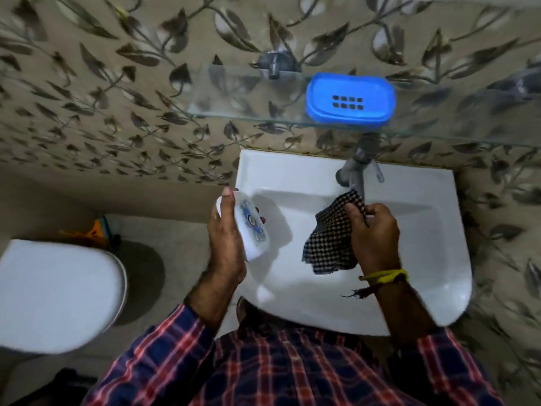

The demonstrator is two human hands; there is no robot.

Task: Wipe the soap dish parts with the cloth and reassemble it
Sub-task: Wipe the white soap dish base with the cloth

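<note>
White soap dish lid (250,227) gripped left, checked cloth (330,238) right.

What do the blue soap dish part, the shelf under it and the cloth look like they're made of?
Blue soap dish part: likely moulded plastic, smooth, with punched drain slots. Shelf: clear glass, wall pattern showing through. Cloth: woven checked fabric, hanging limp from the right hand.

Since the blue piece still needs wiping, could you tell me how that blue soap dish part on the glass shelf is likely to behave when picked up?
The blue soap dish part looks like thin moulded plastic, so probably stiff and light. It sits at the front edge of the glass shelf, so a careless push might slide it off into the sink. Its low, flat shape seems unlikely to roll.
</note>
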